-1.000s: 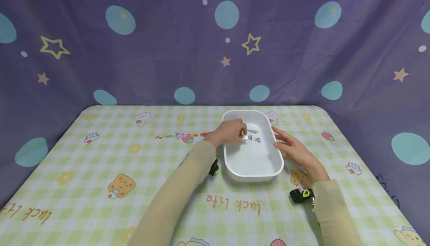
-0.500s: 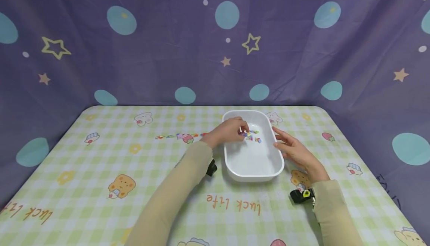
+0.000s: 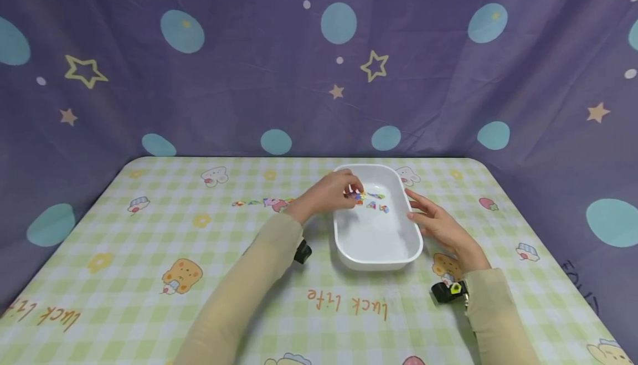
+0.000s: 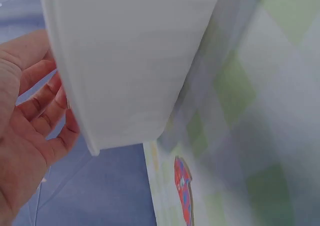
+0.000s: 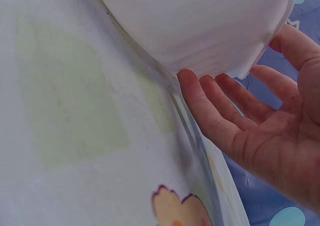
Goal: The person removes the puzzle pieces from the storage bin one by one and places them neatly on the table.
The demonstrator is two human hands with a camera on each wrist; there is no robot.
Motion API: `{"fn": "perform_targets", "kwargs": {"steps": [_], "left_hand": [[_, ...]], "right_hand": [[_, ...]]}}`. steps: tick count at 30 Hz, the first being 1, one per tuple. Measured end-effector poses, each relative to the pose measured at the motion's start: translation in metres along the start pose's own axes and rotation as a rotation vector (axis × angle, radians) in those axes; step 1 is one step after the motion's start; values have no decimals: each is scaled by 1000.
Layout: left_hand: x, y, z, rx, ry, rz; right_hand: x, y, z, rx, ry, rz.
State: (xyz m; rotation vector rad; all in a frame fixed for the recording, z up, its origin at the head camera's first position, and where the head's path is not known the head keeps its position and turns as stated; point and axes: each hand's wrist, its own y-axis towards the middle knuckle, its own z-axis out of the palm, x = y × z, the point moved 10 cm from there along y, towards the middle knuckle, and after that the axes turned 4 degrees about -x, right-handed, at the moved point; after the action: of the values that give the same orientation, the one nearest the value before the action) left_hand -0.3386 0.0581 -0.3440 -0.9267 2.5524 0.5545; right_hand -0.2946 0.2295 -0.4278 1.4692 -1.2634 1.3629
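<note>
My left hand reaches over the left rim of a white rectangular tray, its fingers curled and pinching a small dark-red and multicoloured flat piece. In the left wrist view the tray wall hides most of what those fingertips hold. Several more small colourful pieces lie on the tray floor beside the fingertips. My right hand is at the tray's right side. In the right wrist view its fingers are lightly bent, with the tips against the outside of the tray wall.
Left of the tray, a row of small colourful pieces lies on the green checked tablecloth; my left wrist covers part of it. A red piece is near the tray in the left wrist view. A purple patterned curtain hangs behind.
My left hand has shifted slightly left within the tray, with the dark-red piece at its fingertips, uncovering more pieces. My right hand has stayed at the tray's side.
</note>
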Motion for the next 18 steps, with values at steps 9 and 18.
{"fn": "perform_targets", "kwargs": {"steps": [9, 18], "left_hand": [[11, -22, -17, -45, -42, -37], [27, -40, -29, -98, -99, -58]], "right_hand": [[1, 0, 2, 8, 31, 0], [1, -1, 1, 4, 30, -3]]}}
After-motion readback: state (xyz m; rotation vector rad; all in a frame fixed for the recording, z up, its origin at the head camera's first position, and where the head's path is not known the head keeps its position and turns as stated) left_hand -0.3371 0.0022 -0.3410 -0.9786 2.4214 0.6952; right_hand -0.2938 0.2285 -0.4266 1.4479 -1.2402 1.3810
